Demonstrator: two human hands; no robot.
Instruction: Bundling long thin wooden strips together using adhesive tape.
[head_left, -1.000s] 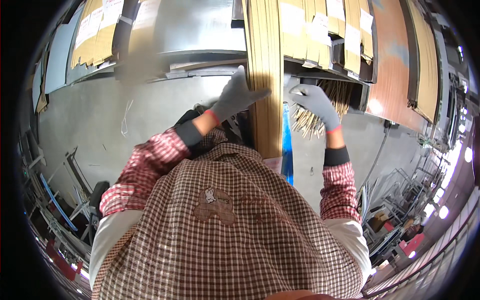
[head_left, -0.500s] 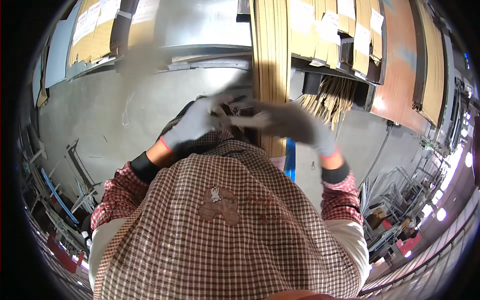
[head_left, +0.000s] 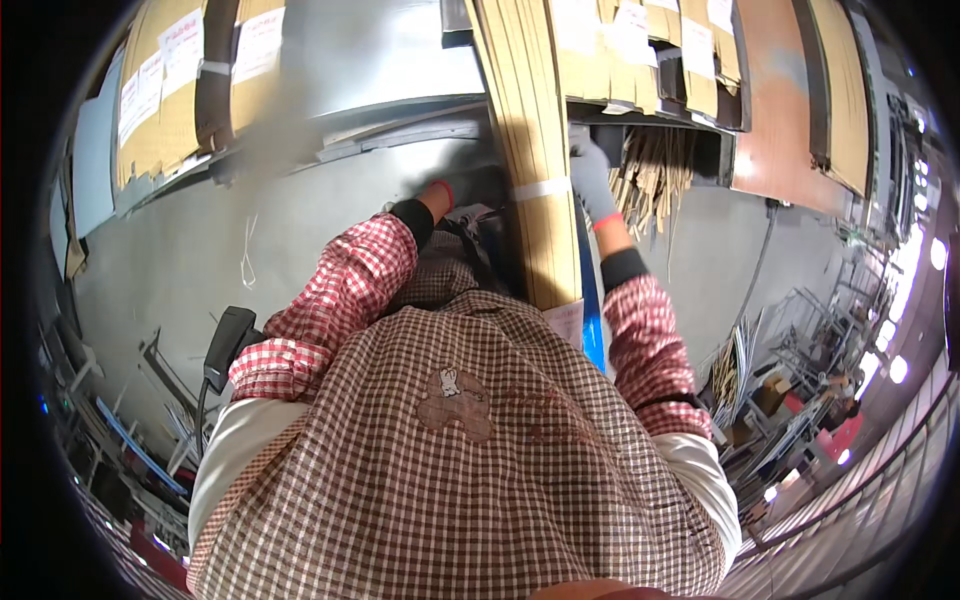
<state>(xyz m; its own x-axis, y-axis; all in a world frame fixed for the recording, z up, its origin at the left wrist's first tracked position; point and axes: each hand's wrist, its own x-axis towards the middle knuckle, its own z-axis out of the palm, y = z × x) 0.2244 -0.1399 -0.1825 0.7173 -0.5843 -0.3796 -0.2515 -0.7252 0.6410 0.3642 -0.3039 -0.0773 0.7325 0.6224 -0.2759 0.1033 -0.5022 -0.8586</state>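
Note:
A long stack of tan cardboard strips runs away from me, its near end by my apron. A whitish band lies across the stack. On the stack's left, my left hand reaches into dark shadow; only the wrist and red glove cuff show clearly, and its fingers are hidden. Along the right side is my right hand in a grey glove, close against the stack. Its fingers point away from me, partly out of sight under the bench edge, so their grip does not show.
Beyond the stack stands a metal bench. Labelled cardboard bundles lie on its left, more bundles on its right. Thin loose strips hang below the right side. A blue piece shows beside the stack's near end.
My hands, earlier together over the stack with a pale strip between them, have moved apart to its two sides and farther forward. The band now shows across the stack.

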